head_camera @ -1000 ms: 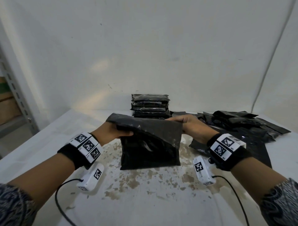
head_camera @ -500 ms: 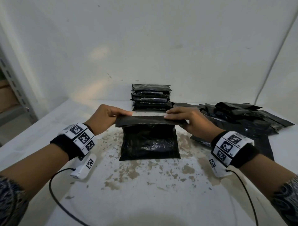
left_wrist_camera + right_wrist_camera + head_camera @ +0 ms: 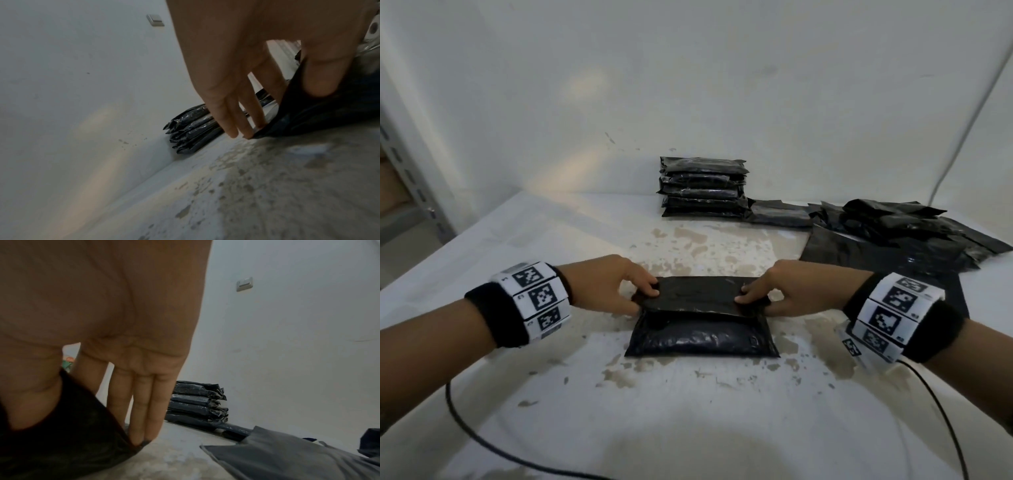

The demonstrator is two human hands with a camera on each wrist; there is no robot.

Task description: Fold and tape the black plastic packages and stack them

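Note:
A black plastic package (image 3: pixel 702 337) lies in the middle of the stained white table (image 3: pixel 688 421), its top flap folded down over its far half. My left hand (image 3: pixel 643 295) pinches the flap's left end, thumb (image 3: pixel 317 79) on top and fingers behind the fold. My right hand (image 3: pixel 751 297) pinches the right end the same way, its fingers (image 3: pixel 141 410) reaching down to the table behind the package (image 3: pixel 61 434). A stack of folded packages (image 3: pixel 703 186) stands against the back wall, also visible in the wrist views (image 3: pixel 191 129) (image 3: pixel 197 404).
A loose pile of unfolded black packages (image 3: pixel 893 236) spreads over the table's right rear, one lying close to my right hand (image 3: pixel 287 456). A metal shelf post (image 3: pixel 414 192) stands at the left. Cables (image 3: pixel 482 442) trail from my wrists across the table's near side.
The flap, held raised a second ago, has been brought down and toward me onto the package. Both hands moved down with it and still hold its ends.

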